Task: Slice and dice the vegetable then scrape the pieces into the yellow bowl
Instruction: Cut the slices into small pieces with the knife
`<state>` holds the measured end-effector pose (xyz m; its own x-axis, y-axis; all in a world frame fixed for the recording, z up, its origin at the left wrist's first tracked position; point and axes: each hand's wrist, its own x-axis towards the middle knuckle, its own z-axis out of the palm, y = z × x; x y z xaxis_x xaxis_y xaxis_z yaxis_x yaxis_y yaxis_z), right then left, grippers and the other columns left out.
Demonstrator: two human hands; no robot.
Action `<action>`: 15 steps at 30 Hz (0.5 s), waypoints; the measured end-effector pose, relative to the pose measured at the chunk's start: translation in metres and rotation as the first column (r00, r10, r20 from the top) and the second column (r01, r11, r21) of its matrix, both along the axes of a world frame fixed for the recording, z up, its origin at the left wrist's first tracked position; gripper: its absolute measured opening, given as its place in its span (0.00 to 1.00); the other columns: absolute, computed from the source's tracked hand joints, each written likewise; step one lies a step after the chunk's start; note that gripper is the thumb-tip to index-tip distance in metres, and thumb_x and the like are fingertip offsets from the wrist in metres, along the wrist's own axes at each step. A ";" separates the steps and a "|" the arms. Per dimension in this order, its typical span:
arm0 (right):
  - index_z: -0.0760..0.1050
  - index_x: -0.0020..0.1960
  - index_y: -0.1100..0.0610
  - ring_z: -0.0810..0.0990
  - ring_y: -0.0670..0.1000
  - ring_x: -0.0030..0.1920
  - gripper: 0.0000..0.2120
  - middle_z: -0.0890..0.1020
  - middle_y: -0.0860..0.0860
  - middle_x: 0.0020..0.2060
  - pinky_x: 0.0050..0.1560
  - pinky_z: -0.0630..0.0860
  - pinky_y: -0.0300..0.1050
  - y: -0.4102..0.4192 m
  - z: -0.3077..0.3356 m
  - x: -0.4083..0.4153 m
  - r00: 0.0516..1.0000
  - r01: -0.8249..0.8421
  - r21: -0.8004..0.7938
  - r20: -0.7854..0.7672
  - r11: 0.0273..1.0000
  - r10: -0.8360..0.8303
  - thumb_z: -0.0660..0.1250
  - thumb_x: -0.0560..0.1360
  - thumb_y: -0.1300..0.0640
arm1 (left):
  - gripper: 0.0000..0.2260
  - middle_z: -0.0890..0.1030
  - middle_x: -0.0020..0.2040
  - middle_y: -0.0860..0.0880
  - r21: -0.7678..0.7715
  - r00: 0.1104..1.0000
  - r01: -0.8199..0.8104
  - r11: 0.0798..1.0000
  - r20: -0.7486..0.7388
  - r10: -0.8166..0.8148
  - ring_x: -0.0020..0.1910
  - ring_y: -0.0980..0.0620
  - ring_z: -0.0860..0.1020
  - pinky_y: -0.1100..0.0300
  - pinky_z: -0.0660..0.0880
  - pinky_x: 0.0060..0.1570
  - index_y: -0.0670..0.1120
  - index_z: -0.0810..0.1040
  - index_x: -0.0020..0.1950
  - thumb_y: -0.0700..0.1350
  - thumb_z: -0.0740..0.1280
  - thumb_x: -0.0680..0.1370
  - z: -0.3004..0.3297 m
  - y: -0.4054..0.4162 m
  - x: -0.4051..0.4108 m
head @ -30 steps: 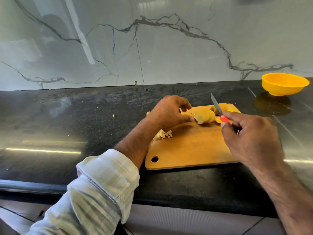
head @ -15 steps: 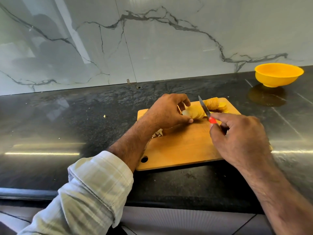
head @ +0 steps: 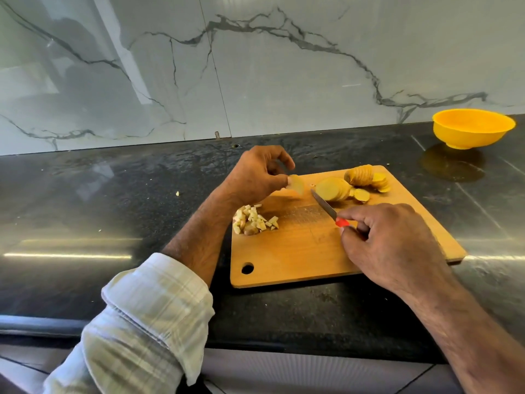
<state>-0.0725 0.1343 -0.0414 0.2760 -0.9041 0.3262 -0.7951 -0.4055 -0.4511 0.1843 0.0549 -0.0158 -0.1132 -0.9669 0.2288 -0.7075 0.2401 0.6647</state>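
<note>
A person stood at a dark, glossy tabletop with a white marble-veined wall behind it. In the middle of the frame lay a wooden cutting board with a round hole in its lower left corner.

The left hand, coming out of a rolled pale plaid sleeve at the lower left, hovered over the board's upper left edge. Its fingers were pinched closed on a single pale vegetable slice, held just above the board.

The right hand, at the lower right of the board, had its fingers wrapped closed around the red handle of a small knife. The blade pointed up and left, its tip just beside a fanned stack of round slices.

Further toward the board's upper right lay the unseparated sliced vegetable, with more thin yellow rounds fanned beside it. A heap of diced pieces sat near the board's left edge, below the left hand.

The yellow bowl stood on the tabletop at the upper right of the frame, well apart from the board.
</note>
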 end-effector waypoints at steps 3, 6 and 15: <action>0.82 0.65 0.44 0.77 0.45 0.39 0.17 0.75 0.38 0.34 0.42 0.82 0.45 0.000 0.003 0.004 1.000 0.030 0.018 -0.001 0.999 -0.030 0.70 0.78 0.43 | 0.05 0.87 0.44 0.51 0.023 0.999 -0.023 0.999 -0.032 0.023 0.43 0.55 0.85 0.57 0.83 0.53 0.48 0.85 0.54 0.40 0.74 0.79 -0.001 -0.002 0.002; 0.81 0.67 0.43 0.75 0.44 0.38 0.17 0.73 0.37 0.33 0.41 0.79 0.43 0.000 0.006 0.007 0.999 0.035 0.026 -0.029 0.999 -0.034 0.69 0.78 0.43 | 0.04 0.86 0.48 0.56 0.034 0.995 -0.019 0.999 0.095 0.016 0.49 0.58 0.83 0.59 0.81 0.54 0.52 0.87 0.51 0.44 0.75 0.79 -0.004 -0.003 0.001; 0.72 0.73 0.42 0.79 0.48 0.55 0.23 0.83 0.42 0.55 0.55 0.81 0.47 -0.004 0.019 0.027 0.971 0.022 0.094 -0.241 0.995 0.001 0.64 0.80 0.40 | 0.13 0.80 0.54 0.57 0.197 0.948 0.114 0.974 0.272 -0.166 0.51 0.58 0.79 0.63 0.75 0.49 0.57 0.84 0.61 0.42 0.74 0.80 0.000 -0.002 0.002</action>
